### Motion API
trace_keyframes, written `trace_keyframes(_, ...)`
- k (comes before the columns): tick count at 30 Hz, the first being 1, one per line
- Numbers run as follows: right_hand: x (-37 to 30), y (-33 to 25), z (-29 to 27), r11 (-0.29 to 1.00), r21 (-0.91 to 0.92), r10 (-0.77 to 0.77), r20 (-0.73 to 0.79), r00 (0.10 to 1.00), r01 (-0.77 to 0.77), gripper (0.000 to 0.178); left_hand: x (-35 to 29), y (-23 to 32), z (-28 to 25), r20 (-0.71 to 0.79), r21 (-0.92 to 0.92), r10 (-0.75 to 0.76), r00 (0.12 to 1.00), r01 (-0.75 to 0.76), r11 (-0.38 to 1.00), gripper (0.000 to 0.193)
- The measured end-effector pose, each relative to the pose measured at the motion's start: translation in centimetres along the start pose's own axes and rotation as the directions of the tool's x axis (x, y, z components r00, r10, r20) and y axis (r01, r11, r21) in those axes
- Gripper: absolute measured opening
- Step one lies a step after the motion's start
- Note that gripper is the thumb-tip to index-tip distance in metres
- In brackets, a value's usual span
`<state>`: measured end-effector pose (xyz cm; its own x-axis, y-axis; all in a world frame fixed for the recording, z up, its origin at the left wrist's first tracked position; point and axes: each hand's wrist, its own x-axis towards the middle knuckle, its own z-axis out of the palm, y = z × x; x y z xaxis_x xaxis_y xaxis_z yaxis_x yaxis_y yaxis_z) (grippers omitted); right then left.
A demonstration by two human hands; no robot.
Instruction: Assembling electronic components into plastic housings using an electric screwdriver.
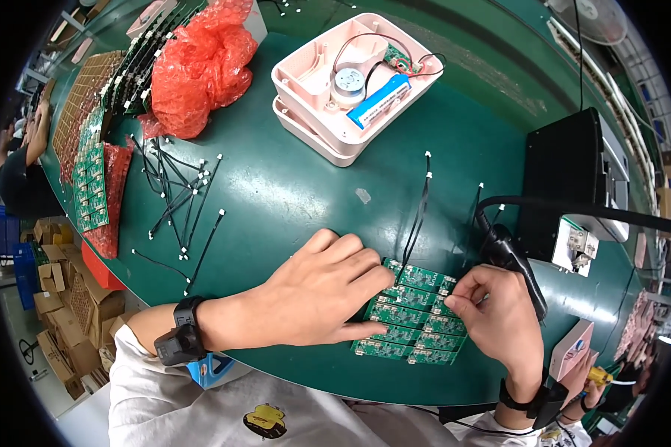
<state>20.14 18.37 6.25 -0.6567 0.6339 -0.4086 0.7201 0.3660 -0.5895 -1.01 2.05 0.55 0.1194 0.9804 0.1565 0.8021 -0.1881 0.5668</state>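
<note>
A green panel of several small circuit boards [414,316] lies on the green table near its front edge. My left hand [317,290] lies flat on the panel's left side, fingers spread over it and pressing it down. At the panel's right edge my right hand [496,313] pinches the boards with thumb and fingertips. Two black wires with white plugs [420,212] run from the panel toward the back of the table.
A stack of pink plastic housings [350,86] with a motor and a blue battery stands at the back. Loose black wires [179,201] lie left, by red bubble wrap [201,67] and more green boards [93,179]. A black box [566,179] and a black handheld tool [514,257] sit right.
</note>
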Motion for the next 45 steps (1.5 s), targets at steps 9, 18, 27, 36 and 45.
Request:
trace_keyframes(9,-0.9,2.6,1.2,0.968,-0.208,-0.152,-0.048,0.987,0.139,0.019,-0.1,0.6,-2.7,-0.003,0.092,-0.07,0.998,0.07,0.993,0.029)
trace_keyframes(18,-4.3,-0.6,6.6,0.814,0.194,-0.433,-0.427,0.794,0.548,0.022,-0.6,0.6,-1.9,-0.161,-0.008,0.14,0.977,-0.143,0.99,0.023)
trace_keyframes(27,-3.6,1.8,5.3,0.763,0.149,-0.408,-0.644,0.648,0.629,0.01,-0.6,0.0,-0.7,-0.197,-0.032,0.061,0.978,-0.069,0.997,0.016)
trace_keyframes(36,-4.1,3.2,4.6,0.798,0.011,-0.438,-0.677,0.592,0.603,0.017,-0.7,0.2,-0.5,-0.14,-0.216,0.047,0.989,-0.077,0.973,0.013)
trace_keyframes(45,-3.8,2.8,4.7,0.736,-0.009,-0.511,-0.664,0.546,0.677,0.019,-0.6,0.3,-0.1,-0.198,-0.238,-0.04,0.979,-0.008,0.971,0.013)
